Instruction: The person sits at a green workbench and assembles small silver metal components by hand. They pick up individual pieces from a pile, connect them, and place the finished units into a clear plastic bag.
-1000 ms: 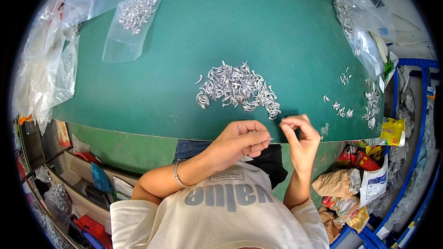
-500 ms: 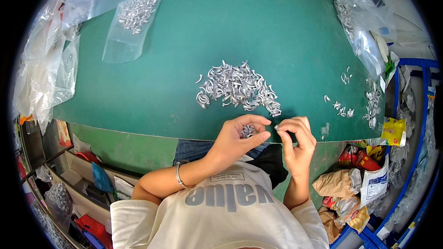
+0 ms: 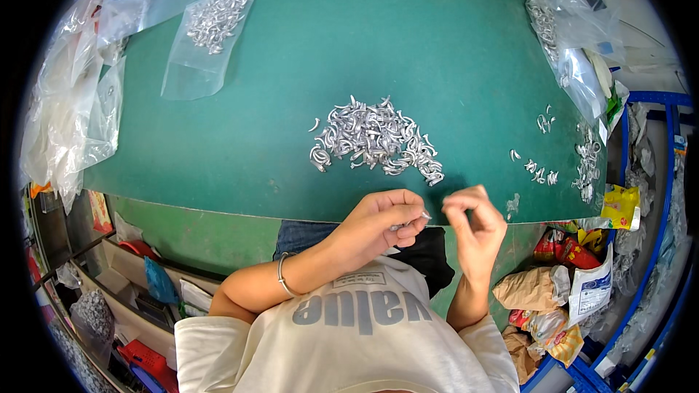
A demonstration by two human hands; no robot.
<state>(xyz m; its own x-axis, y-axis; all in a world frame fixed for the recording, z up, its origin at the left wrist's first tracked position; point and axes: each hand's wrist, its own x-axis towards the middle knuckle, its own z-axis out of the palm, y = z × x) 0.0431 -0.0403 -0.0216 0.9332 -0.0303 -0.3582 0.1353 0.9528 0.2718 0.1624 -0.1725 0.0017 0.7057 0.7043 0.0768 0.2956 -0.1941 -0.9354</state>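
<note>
My left hand is closed around several small curved silver metal pieces, just past the table's near edge. One metal piece pokes out between its thumb and fingers; the rest in the palm are mostly covered. Close to its right, my right hand is raised with bent fingers. Motion smears its fingertips, so whether they hold a piece cannot be made out. Beyond both hands, a heap of the same curved metal pieces lies on the green table.
A clear bag of metal pieces lies at the far left, near crumpled plastic bags. Small groups of loose pieces are scattered at the right. Beside the table on the right are a blue rack and a brown paper bag.
My left hand has closed over the pieces that showed in its cupped palm, with one now at its fingertips. My right hand has drawn slightly away to the right.
</note>
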